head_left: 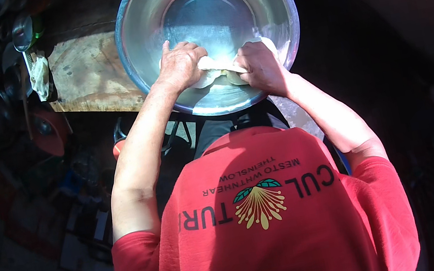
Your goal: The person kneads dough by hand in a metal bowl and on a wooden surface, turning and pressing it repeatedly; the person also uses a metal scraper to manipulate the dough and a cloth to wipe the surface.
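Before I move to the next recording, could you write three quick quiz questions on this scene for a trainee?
1. True or false: the left hand and right hand both grip pale, soft-looking material.
2. The wooden surface lies on which side of the metal basin in the picture? A) right B) left
3. Fill in: the person's shirt is ____.

Key: 1. True; 2. B; 3. red

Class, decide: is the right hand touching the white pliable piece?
Touching: the head view shows the right hand closed around the white pliable piece.
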Demonstrator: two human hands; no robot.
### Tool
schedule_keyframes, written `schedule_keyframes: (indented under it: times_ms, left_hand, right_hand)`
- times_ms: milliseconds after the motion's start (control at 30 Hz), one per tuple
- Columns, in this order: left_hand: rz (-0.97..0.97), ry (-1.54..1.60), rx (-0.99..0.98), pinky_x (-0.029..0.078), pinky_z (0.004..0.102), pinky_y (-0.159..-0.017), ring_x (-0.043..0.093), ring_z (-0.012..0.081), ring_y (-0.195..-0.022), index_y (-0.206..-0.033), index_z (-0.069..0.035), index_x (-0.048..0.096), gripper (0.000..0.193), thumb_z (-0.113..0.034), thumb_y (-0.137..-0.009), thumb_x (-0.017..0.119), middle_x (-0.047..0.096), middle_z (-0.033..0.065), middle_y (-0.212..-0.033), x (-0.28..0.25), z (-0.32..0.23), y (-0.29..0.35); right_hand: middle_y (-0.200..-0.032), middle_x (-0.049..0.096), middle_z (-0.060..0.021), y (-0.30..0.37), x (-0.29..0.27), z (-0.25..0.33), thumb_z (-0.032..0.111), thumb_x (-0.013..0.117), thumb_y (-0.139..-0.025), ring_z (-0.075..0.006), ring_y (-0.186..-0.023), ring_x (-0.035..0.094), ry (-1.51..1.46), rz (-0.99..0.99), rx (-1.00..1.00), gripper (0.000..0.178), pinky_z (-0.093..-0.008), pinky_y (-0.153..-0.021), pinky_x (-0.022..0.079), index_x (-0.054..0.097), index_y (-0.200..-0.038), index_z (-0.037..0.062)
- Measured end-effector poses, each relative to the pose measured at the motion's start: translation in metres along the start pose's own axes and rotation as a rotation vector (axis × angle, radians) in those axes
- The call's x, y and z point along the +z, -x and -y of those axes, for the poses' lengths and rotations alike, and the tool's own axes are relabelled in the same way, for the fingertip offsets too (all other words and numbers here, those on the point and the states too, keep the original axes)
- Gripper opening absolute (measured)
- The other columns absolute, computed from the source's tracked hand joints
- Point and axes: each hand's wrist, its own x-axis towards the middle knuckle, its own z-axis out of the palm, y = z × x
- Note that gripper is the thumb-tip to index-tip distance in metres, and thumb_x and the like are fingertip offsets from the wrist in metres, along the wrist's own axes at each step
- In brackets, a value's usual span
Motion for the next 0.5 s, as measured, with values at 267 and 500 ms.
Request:
schedule_keyframes:
  times_ms: [267, 500]
  left_hand:
    - [-0.005, 0.261, -0.192, 0.030, 0.0499, -0.103, 0.053, 0.0230, -0.112, -0.108, -0.016, 0.064, 0.035, -0.025, -0.074, 0.069, 0.060, 0.0043, -0.114, -0.001, 0.042, 0.006]
    - [0.026, 0.319, -0.180, 0.042, 0.0401, -0.091, 0.056, 0.0283, -0.103, -0.110, -0.012, 0.062, 0.045, -0.030, -0.071, 0.073, 0.060, 0.0109, -0.107, -0.009, 0.040, -0.004]
  right_hand:
    - [-0.080, 0.055, -0.0063, 0.037, -0.043, -0.036, -0.008, 0.060, -0.065, -0.0230, -0.083, 0.058, -0.198, -0.029, 0.203, 0.019, -0.0336, -0.073, 0.049, 0.057, -0.079, 0.0035]
    - [-0.110, 0.051, -0.0133, -0.032, -0.006, -0.003, 0.018, 0.065, -0.074, -0.0277, -0.116, 0.044, 0.640, -0.094, 0.039, 0.052, -0.0469, -0.102, 0.026, 0.051, -0.122, 0.0040]
